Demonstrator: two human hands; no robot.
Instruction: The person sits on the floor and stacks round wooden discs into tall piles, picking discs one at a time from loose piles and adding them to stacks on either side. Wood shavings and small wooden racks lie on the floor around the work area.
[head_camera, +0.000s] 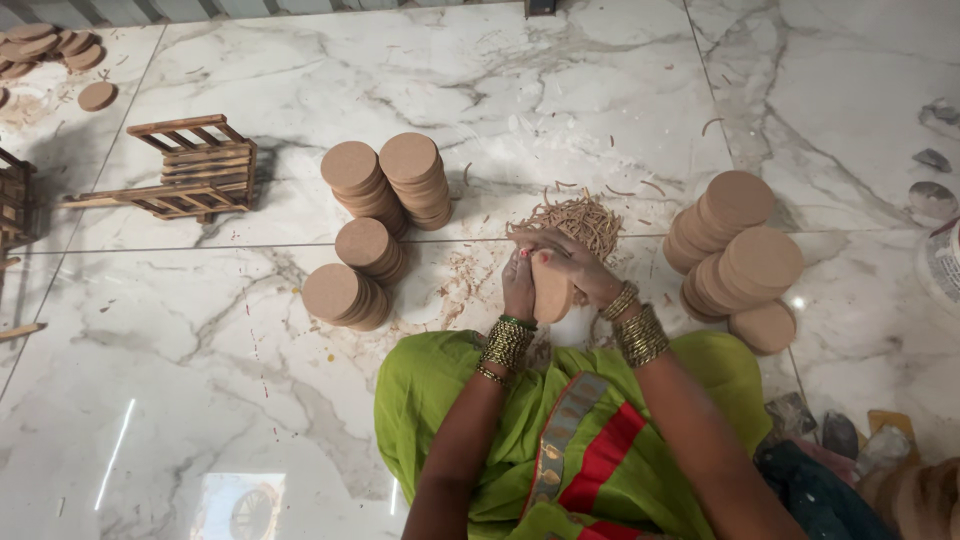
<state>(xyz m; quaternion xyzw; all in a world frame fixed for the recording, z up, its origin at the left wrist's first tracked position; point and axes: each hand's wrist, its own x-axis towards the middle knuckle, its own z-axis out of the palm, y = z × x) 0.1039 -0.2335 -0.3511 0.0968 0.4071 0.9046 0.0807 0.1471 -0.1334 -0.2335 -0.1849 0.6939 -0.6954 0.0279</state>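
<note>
We see a bright, evenly lit scene. The glossy white marble floor (560, 90) throws glare streaks near its lower left corner. Soft shadows fall left of the round brown disc stacks (385, 190). Edges bend slightly; focus stays sharp.

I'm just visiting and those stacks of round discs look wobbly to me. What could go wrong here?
The leaning disc stacks on the right sit close to the right hand; an elbow nudge might topple them. The stacks on the left also tilt and could slide. The disc held on edge between both hands, with the left hand steadying it, could slip onto the hard marble floor. The loose wood shavings might scatter further.
</note>
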